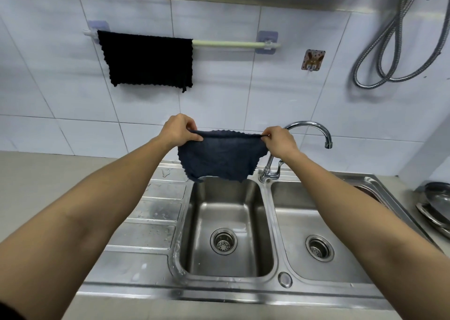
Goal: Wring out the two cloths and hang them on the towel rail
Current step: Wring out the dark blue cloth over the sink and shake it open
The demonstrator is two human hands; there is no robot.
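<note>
Two cloths are in play, and one black square cloth [147, 60] is already hanging on the left part of the pale green towel rail [233, 43] on the far tiled wall. You are holding the other one, a dark blue cloth with a wavy edge [220, 157], spread out above the left bowl of the shiny steel sink [227, 224]. Your left hand [179, 130] is pinching its top left corner, and your right hand [280, 141] is pinching its top right corner. Fingers and thumbs are closing tight on the edge, not spreading wide. I am thinking the next job is hanging it, so be keeping the top edge straight and flat. Be aiming for the bare part of the rail, to the right of the black cloth. The curved silver tap [309, 127] is sitting just beside your right hand, so be lifting clear of it.
</note>
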